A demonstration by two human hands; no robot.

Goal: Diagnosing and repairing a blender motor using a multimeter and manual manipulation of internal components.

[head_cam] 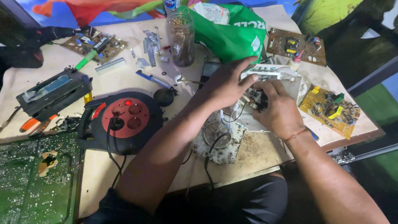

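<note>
A white plastic casing (286, 81), opened and showing wires inside, lies on the tabletop (257, 151) at about one o'clock from the picture's centre, with both hands on it. The left hand (226, 85) rests palm down on the casing's left end, fingers curled and the forefinger stretched along its top edge. The right hand (280, 108) is just beside it at four o'clock, fingers curled and pinching a small dark part (261, 101) among the wires. Both forearms reach up from the bottom edge, bare, with a thin red cord round the right wrist. A dirty white fan cover (217, 139) with a round grille lies just below the left hand, a black cable running from it. At nine o'clock sits a round black and red cable reel (124, 120) with sockets. A yellow circuit board (329, 110) lies at three o'clock, a glass jar (181, 39) and green bag (232, 35) at twelve.
</note>
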